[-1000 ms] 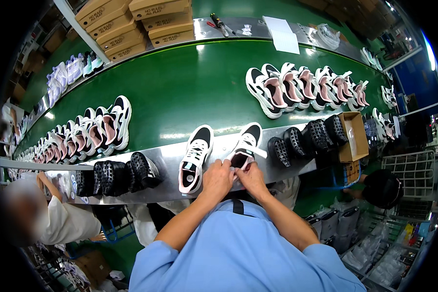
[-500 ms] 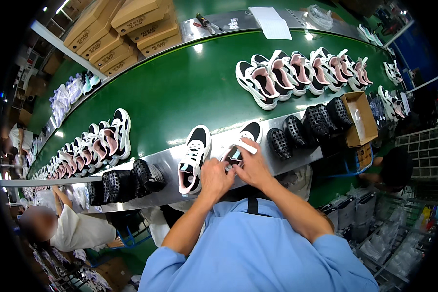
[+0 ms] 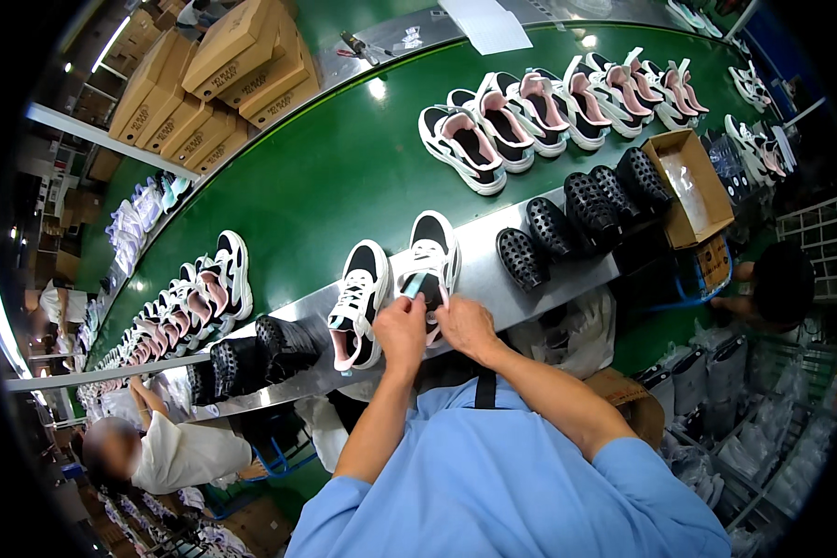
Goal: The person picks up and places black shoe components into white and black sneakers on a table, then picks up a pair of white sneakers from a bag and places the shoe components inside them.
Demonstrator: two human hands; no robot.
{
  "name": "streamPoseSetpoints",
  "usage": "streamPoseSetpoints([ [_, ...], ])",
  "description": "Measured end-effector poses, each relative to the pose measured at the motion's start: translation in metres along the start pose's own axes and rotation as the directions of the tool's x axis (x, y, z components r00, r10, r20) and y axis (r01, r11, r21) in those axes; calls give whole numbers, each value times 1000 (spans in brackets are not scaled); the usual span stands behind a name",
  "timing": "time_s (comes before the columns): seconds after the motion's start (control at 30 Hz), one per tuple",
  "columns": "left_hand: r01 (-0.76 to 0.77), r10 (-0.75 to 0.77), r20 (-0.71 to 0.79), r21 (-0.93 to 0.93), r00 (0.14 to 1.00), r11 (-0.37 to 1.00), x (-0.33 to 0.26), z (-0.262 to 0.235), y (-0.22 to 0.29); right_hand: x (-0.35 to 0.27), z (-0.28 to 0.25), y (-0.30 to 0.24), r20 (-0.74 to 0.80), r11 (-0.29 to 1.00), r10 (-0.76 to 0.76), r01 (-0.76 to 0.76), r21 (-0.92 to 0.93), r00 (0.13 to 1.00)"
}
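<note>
A black and white sneaker [image 3: 431, 244] stands on the metal ledge with its toe away from me. My left hand [image 3: 403, 333] pinches the left side of its opening, beside a pale teal strip on the tongue. On the right side of the heel opening, my right hand [image 3: 468, 327] grips the collar with bent fingers. What lies inside the shoe between my fingertips is partly hidden. Just left of it, apart from my hands, sits a matching laced sneaker [image 3: 359, 299] with a pink lining.
Black studded shoe forms [image 3: 523, 259] line the ledge at right, beside an open cardboard box [image 3: 693, 191]; more forms [image 3: 279, 346] lie at left. Rows of sneakers [image 3: 463, 149] stand on the green belt [image 3: 325, 177]. Shoe boxes [image 3: 237, 56] are stacked behind. A co-worker [image 3: 181, 446] sits at left.
The sneaker in my hands has turned straighter and stands closer to its mate. My right hand has let go of the raised white tongue and moved down to the collar. The view has shifted slightly.
</note>
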State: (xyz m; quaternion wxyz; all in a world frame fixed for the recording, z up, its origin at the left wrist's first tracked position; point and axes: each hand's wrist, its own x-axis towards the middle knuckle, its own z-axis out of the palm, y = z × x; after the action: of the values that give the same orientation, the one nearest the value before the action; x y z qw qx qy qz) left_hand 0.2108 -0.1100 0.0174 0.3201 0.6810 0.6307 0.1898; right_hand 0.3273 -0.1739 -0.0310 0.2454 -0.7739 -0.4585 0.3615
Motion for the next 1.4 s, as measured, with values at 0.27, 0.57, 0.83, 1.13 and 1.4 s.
streamPoseSetpoints([
  [0.27, -142, 143, -1, 44, 990, 989, -15, 21, -11, 1, -1, 9, 65, 990, -131, 127, 67, 989],
  [0.57, 212, -181, 144, -248, 973, 945, -2, -6, -13, 22, -87, -31, 408, 375, 101, -415, 829, 907],
  [0.83, 294, -244, 166, -454, 955, 841, -6, -7, -16, 51, -69, -29, 439, 471, 122, -441, 764, 890],
  [1.13, 281, -273, 89, -477, 958, 833, -9, 2, -16, 15, -36, -2, 432, 433, 201, -475, 766, 879],
  [1.4, 251, -242, 71, -372, 968, 894, -10, 4, -15, 19, -30, 0, 365, 648, 204, -405, 646, 908],
])
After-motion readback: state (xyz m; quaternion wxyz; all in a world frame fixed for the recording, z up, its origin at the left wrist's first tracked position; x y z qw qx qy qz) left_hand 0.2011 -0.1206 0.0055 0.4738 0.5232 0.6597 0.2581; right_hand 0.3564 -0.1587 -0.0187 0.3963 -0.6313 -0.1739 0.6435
